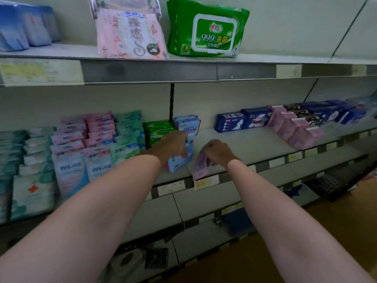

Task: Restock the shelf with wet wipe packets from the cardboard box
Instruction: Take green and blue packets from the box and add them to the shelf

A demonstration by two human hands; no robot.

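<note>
left hand [177,144] grips blue packet [180,159], right hand [218,152] seemingly pinches pink packet [201,167]

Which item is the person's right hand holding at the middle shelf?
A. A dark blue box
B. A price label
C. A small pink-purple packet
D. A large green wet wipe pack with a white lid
C: the right hand pinches a small pink-purple packet over the front edge of the middle shelf, while the left hand grips a light blue packet beside it.
</note>
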